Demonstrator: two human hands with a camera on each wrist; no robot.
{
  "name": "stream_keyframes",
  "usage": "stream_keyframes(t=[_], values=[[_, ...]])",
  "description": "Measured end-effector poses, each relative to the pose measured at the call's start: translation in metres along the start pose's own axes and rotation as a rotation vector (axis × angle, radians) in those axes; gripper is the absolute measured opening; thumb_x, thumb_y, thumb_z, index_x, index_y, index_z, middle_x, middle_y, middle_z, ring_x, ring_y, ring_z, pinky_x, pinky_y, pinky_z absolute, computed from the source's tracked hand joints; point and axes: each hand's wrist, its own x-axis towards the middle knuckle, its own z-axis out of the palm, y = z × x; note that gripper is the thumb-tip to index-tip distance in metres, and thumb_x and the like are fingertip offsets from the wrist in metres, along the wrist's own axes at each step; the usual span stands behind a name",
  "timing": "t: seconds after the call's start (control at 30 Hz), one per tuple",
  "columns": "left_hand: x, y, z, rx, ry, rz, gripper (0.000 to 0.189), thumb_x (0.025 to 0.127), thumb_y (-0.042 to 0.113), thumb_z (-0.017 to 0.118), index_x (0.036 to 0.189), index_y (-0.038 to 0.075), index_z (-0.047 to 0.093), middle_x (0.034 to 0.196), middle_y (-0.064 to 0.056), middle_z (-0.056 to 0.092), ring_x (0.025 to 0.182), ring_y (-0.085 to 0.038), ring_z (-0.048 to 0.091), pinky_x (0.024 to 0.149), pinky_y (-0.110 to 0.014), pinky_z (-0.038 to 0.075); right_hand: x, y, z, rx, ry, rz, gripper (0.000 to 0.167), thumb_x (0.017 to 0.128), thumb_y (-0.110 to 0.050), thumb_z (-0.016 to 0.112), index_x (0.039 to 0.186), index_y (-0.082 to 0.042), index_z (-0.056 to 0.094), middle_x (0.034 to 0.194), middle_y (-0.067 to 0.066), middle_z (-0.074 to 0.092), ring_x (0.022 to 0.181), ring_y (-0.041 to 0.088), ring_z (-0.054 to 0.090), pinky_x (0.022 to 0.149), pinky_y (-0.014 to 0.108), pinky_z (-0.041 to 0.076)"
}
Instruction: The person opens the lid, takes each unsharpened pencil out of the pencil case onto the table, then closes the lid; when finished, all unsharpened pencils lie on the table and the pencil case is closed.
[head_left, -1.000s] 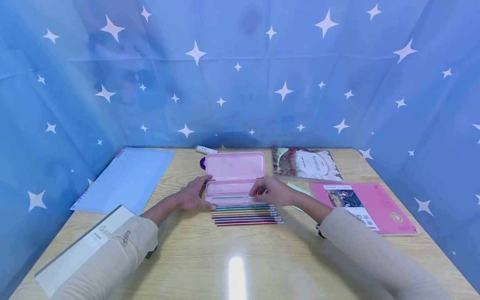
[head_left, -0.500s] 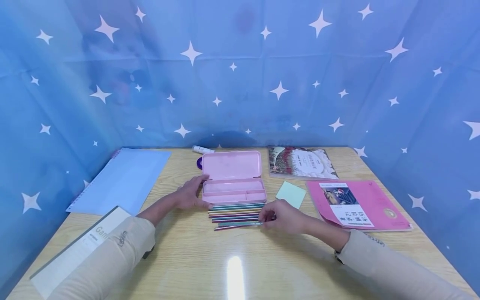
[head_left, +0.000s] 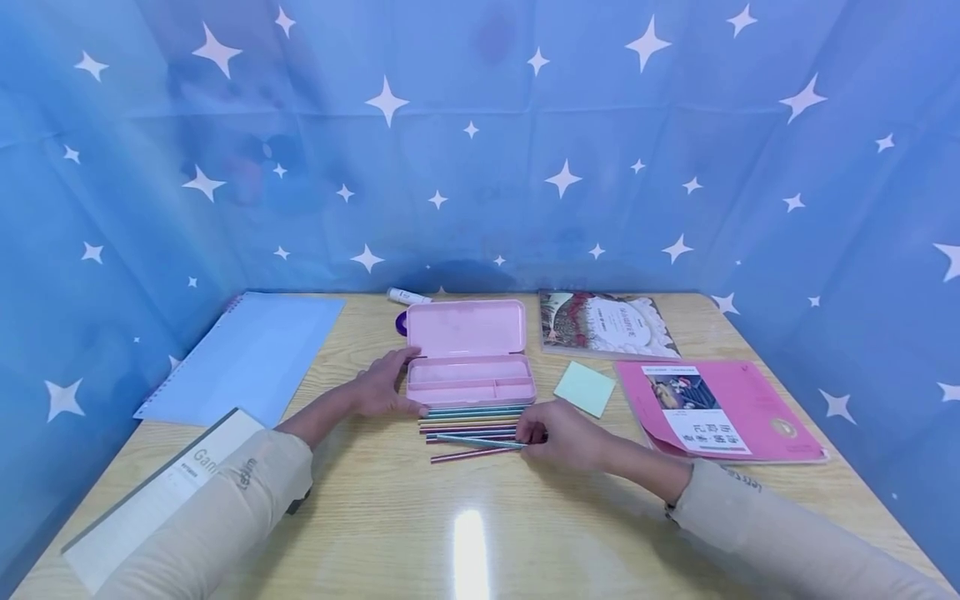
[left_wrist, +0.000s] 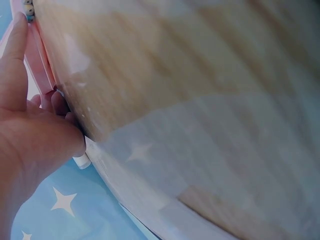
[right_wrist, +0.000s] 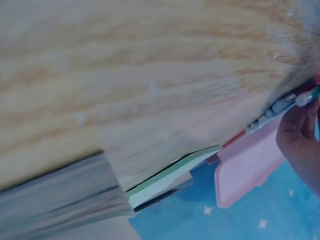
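A pink pencil case [head_left: 453, 392] lies with its lid raised, showing bare compartments. In front of it runs a row of coloured pencils [head_left: 468, 423], eraser ends to the right. My right hand [head_left: 566, 435] pinches a teal pencil [head_left: 480, 440] near its eraser end; the pencil slants across the front of the row. A maroon pencil [head_left: 461, 456] lies slightly angled, nearest the person. My left hand [head_left: 381, 387] rests against the left side of the case, fingers and thumb spread, the thumb at the pencils' left ends. White-capped eraser ends [right_wrist: 305, 97] show beside the right fingers.
A green sticky-note pad [head_left: 585, 389] and a pink book [head_left: 757, 417] lie to the right, a patterned notebook [head_left: 618, 325] behind them. At left are a blue-white spiral pad [head_left: 247, 354] and a pale notebook [head_left: 172, 496]. A white tube [head_left: 408, 296] and purple tape roll [head_left: 401, 323] sit behind.
My right hand has moved from over the case toward the person and slightly right, carrying the teal pencil to the front of the row. The maroon pencil now lies angled. The left hand stays.
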Motion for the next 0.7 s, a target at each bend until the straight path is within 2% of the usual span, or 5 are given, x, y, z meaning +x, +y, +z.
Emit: stream_keyframes(t=[0.27,0.57,0.7], values=[[-0.0004,-0.0007,-0.0004,0.012,0.0,0.002,0.115,0.073,0.06,0.08,0.158,0.016,0.015,0.161,-0.016,0.022,0.144,-0.045,0.019,0.108,-0.075,0.01,-0.0025,-0.0015,-0.0024,-0.005,-0.043,-0.045,0.011,0.082,0.0,0.077,0.086,-0.008,0.07,0.075,-0.01,0.062,0.068,0.002,0.054,0.061,0.022,0.051],[-0.0005,0.0013,-0.0004,0.009,0.004,0.007,0.114,0.074,0.058,0.08,0.158,0.015,0.016,0.161,-0.017,0.021,0.145,-0.045,0.019,0.108,-0.075,0.011,-0.0039,-0.0022,-0.0048,-0.016,-0.064,-0.098,0.017,0.081,0.0,0.078,0.079,-0.013,0.067,0.074,-0.01,0.062,0.068,0.001,0.053,0.059,0.021,0.05],[-0.0009,0.0017,0.0002,0.006,0.0,-0.003,0.115,0.074,0.058,0.081,0.158,0.016,0.016,0.162,-0.016,0.02,0.145,-0.044,0.018,0.109,-0.073,0.011,-0.0021,0.0004,-0.0033,-0.046,-0.064,-0.057,0.013,0.083,-0.001,0.076,0.081,-0.01,0.067,0.074,-0.01,0.061,0.067,0.001,0.054,0.06,0.022,0.051]])
